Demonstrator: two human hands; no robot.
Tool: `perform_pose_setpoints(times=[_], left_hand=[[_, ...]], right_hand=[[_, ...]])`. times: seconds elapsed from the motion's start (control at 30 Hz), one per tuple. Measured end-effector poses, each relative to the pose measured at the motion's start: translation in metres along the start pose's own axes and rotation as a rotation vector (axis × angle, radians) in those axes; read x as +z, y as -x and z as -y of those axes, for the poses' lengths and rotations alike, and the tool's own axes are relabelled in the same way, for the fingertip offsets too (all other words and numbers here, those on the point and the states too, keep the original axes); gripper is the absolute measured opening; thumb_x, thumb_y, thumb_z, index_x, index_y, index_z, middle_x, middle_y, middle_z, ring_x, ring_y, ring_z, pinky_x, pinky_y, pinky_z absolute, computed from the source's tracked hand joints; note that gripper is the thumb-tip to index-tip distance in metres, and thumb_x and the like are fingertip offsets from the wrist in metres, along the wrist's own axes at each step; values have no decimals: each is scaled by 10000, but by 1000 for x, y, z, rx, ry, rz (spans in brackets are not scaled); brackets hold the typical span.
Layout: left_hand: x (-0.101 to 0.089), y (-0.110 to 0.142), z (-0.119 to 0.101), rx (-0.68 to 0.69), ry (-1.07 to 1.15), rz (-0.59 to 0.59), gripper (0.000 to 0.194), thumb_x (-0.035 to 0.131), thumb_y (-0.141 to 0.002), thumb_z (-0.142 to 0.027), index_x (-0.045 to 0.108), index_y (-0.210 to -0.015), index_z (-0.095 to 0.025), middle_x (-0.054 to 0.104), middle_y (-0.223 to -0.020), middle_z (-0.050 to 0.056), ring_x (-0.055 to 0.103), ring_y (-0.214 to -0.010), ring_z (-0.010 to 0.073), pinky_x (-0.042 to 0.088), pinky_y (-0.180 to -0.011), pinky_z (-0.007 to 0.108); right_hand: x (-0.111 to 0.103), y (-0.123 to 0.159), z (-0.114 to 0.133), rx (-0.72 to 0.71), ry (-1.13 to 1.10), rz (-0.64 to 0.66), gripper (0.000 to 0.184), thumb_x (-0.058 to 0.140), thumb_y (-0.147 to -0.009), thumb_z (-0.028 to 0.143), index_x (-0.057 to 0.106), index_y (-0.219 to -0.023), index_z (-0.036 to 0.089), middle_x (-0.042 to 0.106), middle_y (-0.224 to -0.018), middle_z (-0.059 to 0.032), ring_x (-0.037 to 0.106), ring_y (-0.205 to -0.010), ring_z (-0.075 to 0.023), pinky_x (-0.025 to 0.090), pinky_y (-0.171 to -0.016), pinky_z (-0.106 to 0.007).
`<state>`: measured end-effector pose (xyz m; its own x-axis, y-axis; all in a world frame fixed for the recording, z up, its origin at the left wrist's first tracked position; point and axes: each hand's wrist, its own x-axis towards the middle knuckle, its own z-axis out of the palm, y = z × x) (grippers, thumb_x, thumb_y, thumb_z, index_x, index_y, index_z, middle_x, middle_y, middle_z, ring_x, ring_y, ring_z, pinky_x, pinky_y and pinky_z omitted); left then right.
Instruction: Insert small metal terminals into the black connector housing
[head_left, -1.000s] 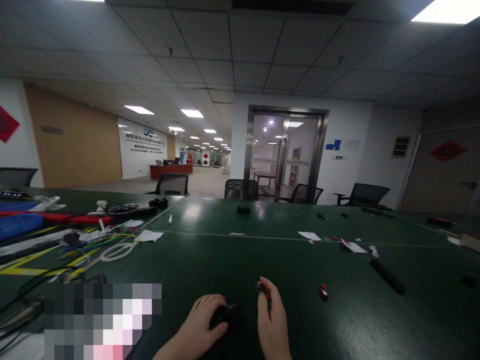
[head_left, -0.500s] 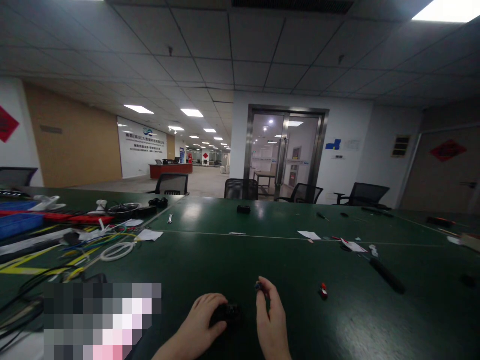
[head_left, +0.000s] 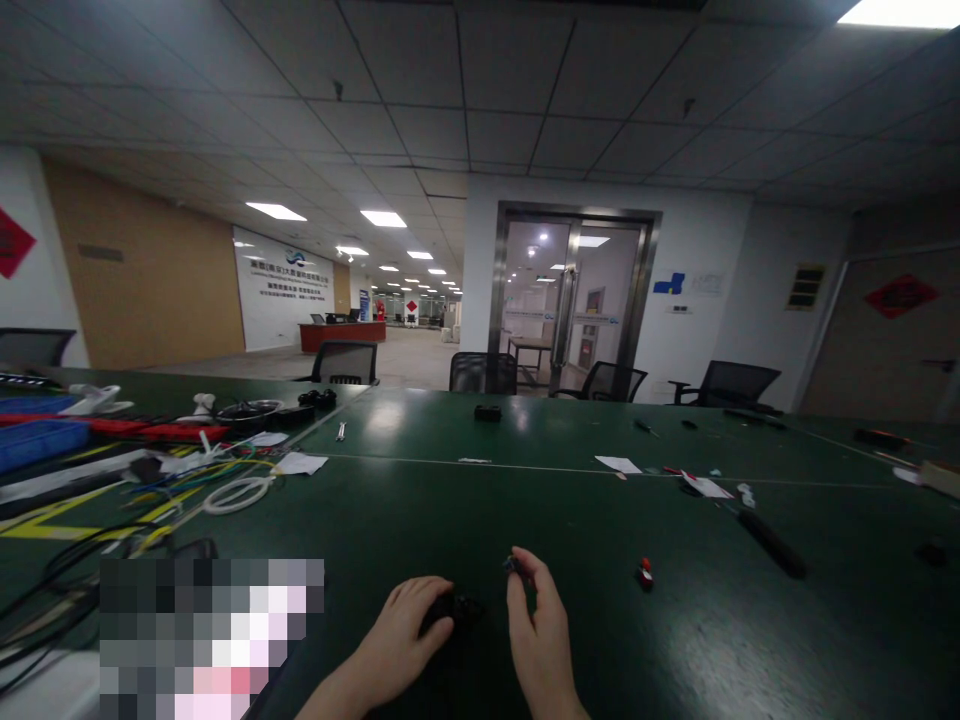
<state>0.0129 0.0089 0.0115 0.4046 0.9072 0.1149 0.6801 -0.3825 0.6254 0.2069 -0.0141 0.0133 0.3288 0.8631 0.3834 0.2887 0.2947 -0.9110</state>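
Note:
My left hand (head_left: 409, 630) is wrapped over a black object (head_left: 461, 608) on the green table, its thumb on the near side. Only the right end of that object shows, and its kind is unclear. To the right, my right hand (head_left: 538, 615) pinches a small dark part (head_left: 513, 565) between thumb and fingertips, slightly above the table. The part is too small to name. A gap separates the two hands. Farther right lies a small red and black item (head_left: 645, 574), touched by neither hand.
The green table (head_left: 420, 515) stretches ahead. Cables, a white coil (head_left: 238, 494) and blue trays (head_left: 45, 445) crowd the left side. A long black handle-like item (head_left: 772, 545) and paper scraps (head_left: 709, 487) lie at right. A small black block (head_left: 487, 413) sits farther back, with office chairs beyond.
My right hand and its small part have shifted slightly up and left. My left hand keeps its grip on the black object. The whole view has tilted a little.

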Motion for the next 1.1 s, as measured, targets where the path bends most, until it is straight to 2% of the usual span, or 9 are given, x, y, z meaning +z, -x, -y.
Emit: perform_pose_setpoints(times=[0.17,0.27,0.37,0.53,0.87,1.03,1.1], left_hand=[[2,-2,3,25,-14,-5,332,452,-857,-328,573,-1149,-224,545,-1255,61,435,-1200,236,300,-1047,392],[0,-1,-1,21,-20,-14,333,521,-790,-221,569,-1120,-229,557,-1232,47,445,-1185,226,300,-1041,379],[-2,1,-4,5,-1,-18,373,569,-734,-188,559,-1104,-230,576,-1195,41,466,-1155,227,315,-1018,373],[-1,0,0,-16,26,-11,404,595,-706,-198,557,-1107,-234,586,-1172,36,470,-1142,232,308,-1011,376],[-6,3,-6,-24,62,4,417,604,-683,-201,565,-1097,-231,594,-1105,34,496,-1068,232,346,-949,354],[-3,2,-3,-4,61,-17,404,604,-689,-195,570,-1090,-226,598,-1080,31,504,-1045,221,352,-933,336],[-2,2,-1,2,60,-22,405,605,-688,-187,570,-1090,-225,598,-1073,30,506,-1039,218,349,-933,334]], right_hand=[[2,2,2,-8,24,40,362,540,-778,416,619,-1075,226,655,-1028,-64,596,-959,-235,484,-833,-363],[4,2,4,-22,59,70,364,573,-754,400,621,-1075,234,661,-999,-55,594,-950,-233,475,-841,-364],[5,3,5,-41,80,114,315,578,-746,381,646,-1020,241,659,-987,-52,590,-955,-237,469,-843,-375],[7,3,6,-114,105,178,226,594,-726,341,684,-916,258,666,-931,-46,591,-931,-242,459,-851,-388],[10,3,3,-71,188,317,220,598,-702,305,687,-903,311,666,-911,-21,596,-891,-248,462,-785,-391],[10,3,8,-103,253,453,199,612,-671,229,698,-817,333,671,-872,0,569,-915,-260,419,-825,-422],[10,3,8,-114,289,464,199,611,-673,220,698,-804,341,664,-873,2,564,-917,-260,413,-824,-422]])
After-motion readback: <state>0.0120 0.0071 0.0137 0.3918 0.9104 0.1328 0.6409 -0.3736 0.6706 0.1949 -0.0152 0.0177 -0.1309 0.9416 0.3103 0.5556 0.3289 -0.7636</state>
